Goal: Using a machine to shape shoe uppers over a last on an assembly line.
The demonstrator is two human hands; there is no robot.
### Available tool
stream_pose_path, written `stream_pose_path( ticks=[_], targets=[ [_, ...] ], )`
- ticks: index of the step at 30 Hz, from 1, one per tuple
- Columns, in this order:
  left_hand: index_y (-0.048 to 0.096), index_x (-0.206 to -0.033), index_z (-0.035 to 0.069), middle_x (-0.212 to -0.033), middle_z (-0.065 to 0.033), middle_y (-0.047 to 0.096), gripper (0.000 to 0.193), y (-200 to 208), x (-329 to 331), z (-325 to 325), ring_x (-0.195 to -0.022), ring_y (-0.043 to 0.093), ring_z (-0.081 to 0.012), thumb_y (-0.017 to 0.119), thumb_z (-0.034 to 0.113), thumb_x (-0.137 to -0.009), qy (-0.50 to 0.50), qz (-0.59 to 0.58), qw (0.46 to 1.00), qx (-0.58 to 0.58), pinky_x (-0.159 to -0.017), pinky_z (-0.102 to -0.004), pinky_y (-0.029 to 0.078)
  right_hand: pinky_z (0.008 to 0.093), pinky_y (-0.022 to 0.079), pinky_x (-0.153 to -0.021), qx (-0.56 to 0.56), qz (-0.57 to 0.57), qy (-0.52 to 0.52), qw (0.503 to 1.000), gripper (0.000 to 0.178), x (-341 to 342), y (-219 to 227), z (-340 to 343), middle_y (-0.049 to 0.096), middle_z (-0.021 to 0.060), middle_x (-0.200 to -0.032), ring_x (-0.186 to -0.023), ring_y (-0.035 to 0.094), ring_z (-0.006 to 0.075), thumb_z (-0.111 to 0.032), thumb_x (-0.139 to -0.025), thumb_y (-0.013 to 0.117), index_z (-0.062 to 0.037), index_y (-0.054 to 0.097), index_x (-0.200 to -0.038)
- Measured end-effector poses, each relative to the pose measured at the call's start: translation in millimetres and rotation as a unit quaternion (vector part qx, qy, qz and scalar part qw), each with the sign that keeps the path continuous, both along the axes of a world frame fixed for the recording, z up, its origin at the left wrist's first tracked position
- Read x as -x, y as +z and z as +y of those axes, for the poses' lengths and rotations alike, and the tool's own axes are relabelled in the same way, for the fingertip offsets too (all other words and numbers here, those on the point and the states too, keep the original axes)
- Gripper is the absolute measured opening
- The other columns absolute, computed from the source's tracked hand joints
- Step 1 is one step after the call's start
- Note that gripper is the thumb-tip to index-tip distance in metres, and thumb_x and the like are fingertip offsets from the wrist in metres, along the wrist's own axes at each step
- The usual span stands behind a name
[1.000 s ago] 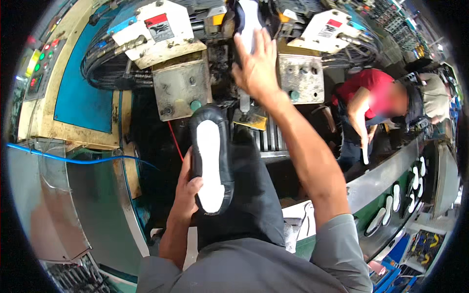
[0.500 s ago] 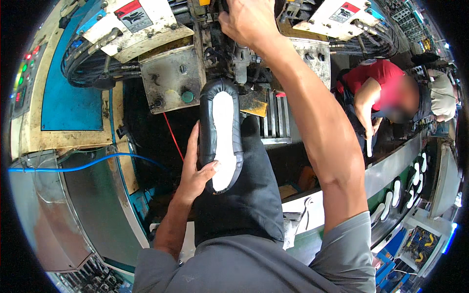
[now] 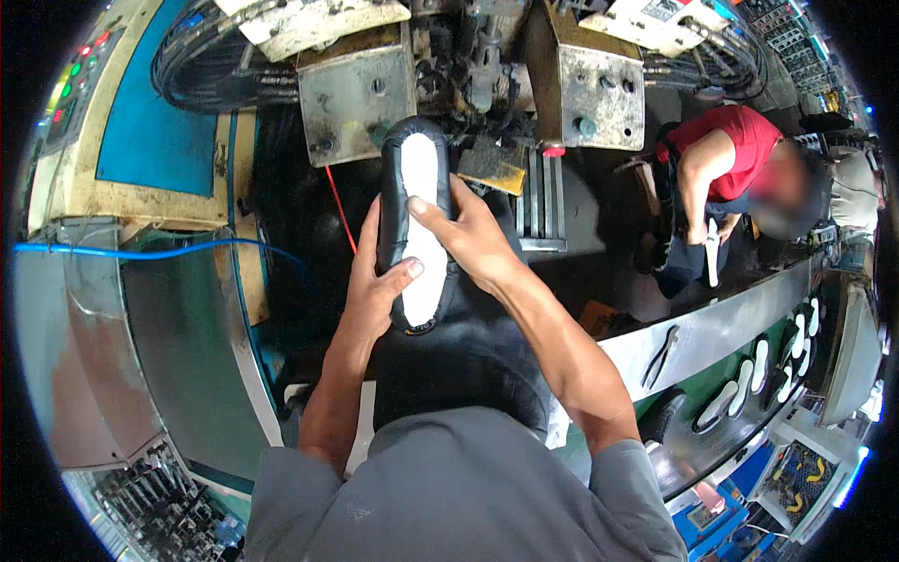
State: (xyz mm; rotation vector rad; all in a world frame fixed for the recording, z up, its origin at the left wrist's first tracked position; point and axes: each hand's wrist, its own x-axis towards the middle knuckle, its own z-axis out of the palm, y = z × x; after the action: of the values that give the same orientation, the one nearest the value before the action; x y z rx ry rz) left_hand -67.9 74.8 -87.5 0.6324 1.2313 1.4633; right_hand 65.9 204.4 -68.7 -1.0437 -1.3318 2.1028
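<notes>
A machine [image 3: 351, 108] stood at twelve o'clock. At eleven o'clock from centre, the left hand [image 3: 370, 288] and right hand [image 3: 475, 242] gripped a black shoe [image 3: 421, 245] from both flanks, underside up, apparently for steadiness.

Light whitens the sole [image 3: 420, 169] near centre and glints off the rail [image 3: 730, 318], right. Deep shadow lies below the machine [image 3: 356, 108]. Blue-white glare flares lower right; edges bow toward black corners. The co-worker's head [image 3: 791, 192], upper right, is blurred.
</notes>
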Motion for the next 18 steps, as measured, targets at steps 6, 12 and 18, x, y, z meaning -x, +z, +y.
stream_pose_path(
  ticks=[6, 12, 18],
  targets=[
    [0.022, -0.177, 0.009, -0.163, -0.0151, 0.049, 0.097, -1, -16, -56, -0.146, 0.053, -0.0253, 0.075, 0.009, -0.095, 0.062, -0.115, 0.991, -0.013, -0.121, -0.0403, 0.045, 0.0337, 0.053, -0.106, 0.107, 0.089, -0.054, 0.989, 0.065, -20, -32, -93, 0.07, 0.0118, -0.143, -0.125, 0.065, 0.0176, -0.046, -0.116, 0.058, -0.0007, 0.051, -0.162],
    [0.029, -0.174, 0.009, -0.149, -0.0128, 0.059, 0.09, -30, 16, -126, -0.129, 0.063, -0.0246, 0.076, 0.014, -0.097, 0.143, -0.145, 0.978, 0.037, -0.109, -0.0392, 0.053, 0.0351, 0.056, -0.103, -0.005, -0.049, 0.104, 0.993, 0.065, 10, -35, -125, 0.067, 0.0164, -0.147, -0.123, 0.068, 0.0218, -0.04, -0.115, 0.063, 0.0015, 0.049, -0.163],
    [0.036, -0.17, 0.004, -0.156, -0.0196, 0.057, 0.095, -87, 139, -225, -0.133, 0.062, -0.0327, 0.085, 0.017, -0.089, 0.34, 0.03, 0.916, 0.209, -0.113, -0.0454, 0.051, 0.0401, 0.063, -0.103, 0.116, -0.027, 0.125, 0.985, 0.055, -36, -47, -166, 0.064, 0.0211, -0.152, -0.121, 0.075, 0.0298, -0.02, -0.112, 0.068, 0.0022, 0.052, -0.16]
  ],
)
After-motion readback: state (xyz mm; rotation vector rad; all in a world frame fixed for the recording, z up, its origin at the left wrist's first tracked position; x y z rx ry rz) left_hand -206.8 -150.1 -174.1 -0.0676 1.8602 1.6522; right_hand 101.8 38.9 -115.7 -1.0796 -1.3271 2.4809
